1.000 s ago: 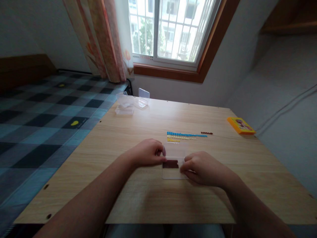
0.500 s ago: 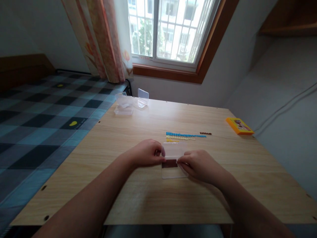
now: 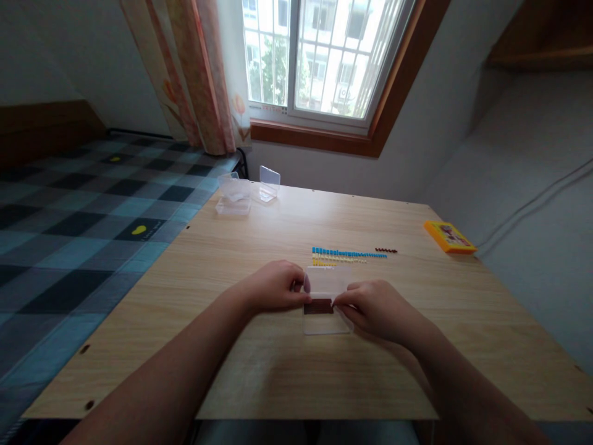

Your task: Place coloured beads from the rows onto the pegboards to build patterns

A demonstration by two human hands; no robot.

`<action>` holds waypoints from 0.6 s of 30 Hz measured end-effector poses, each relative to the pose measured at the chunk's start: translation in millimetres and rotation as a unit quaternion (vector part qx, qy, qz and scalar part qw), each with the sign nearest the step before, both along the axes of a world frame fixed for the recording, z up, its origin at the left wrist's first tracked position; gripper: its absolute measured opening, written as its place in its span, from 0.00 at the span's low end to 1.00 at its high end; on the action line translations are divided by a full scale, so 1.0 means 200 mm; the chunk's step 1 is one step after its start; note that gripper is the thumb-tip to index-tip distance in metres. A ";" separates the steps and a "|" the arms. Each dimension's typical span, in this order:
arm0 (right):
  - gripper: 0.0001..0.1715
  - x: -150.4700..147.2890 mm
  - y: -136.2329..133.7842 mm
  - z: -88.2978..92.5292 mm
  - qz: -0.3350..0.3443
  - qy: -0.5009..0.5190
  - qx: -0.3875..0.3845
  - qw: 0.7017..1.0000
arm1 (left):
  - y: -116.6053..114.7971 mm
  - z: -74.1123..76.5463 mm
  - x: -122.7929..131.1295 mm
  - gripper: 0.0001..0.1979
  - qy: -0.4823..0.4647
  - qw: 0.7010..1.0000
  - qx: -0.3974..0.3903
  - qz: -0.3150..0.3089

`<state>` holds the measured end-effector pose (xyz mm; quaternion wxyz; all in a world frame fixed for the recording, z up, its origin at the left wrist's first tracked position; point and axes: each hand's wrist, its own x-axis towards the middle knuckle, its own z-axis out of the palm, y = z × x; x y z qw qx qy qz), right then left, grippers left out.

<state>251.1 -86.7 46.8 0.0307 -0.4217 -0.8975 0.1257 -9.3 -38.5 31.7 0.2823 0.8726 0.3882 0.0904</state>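
Note:
A clear plastic box (image 3: 327, 324) lies with its lid raised on the wooden table, and dark brown pieces (image 3: 319, 306) are lined up inside it. My left hand (image 3: 278, 286) grips the box's left side, thumb beside the brown pieces. At the right end of those pieces, the thumb and forefinger of my right hand (image 3: 370, 307) are pinched together; anything between them is too small to make out. Just beyond the box are rows of blue pieces (image 3: 347, 253), pale pieces and yellow pieces (image 3: 324, 264). A short brown row (image 3: 386, 250) lies to their right.
Clear open boxes (image 3: 234, 206) stand at the table's far left corner, with another open clear box (image 3: 269, 185) beside them. An orange-yellow case (image 3: 449, 237) lies near the right edge. A bed with a checked cover (image 3: 152, 185) adjoins the left side.
The view has shifted very slightly. Both hands stay at the box, with hardly any movement of the right fingertips by the brown pieces.

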 end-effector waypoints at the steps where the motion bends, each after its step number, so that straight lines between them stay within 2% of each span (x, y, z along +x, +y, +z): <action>1: 0.12 0.00 0.00 0.00 0.001 0.001 0.000 1.000 | 0.00 0.00 0.00 0.08 0.000 1.000 -0.001 0.000; 18: 0.13 -0.01 0.00 0.00 0.003 0.002 -0.005 1.000 | 0.00 0.00 0.00 0.09 -0.006 1.000 0.007 -0.001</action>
